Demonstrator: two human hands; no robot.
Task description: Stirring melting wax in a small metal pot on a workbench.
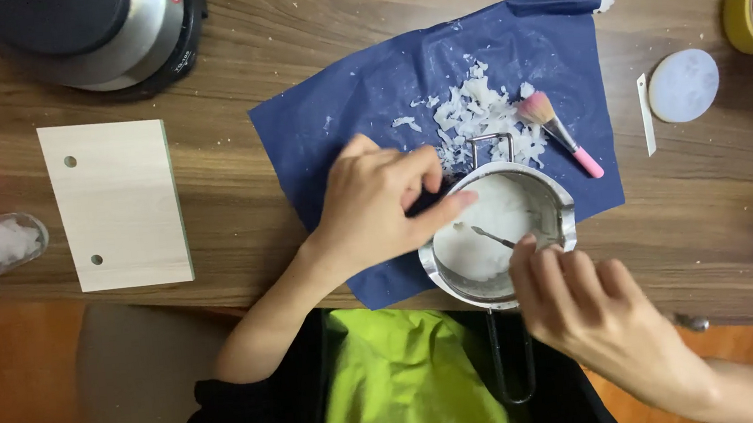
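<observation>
Metal pot, wire handle toward the person; left hand pinches its rim, right hand grips a thin tool angled up-left.

Views: we have one, worn on the head.
Facing: we look almost straight down at the wooden table, its near edge at the bottom of the frame.
Nearness: close; our left hand and right hand fill the middle.
Reach: the table's far items are cut off at the top edge.
Shared part: none, as no second view exists.
</observation>
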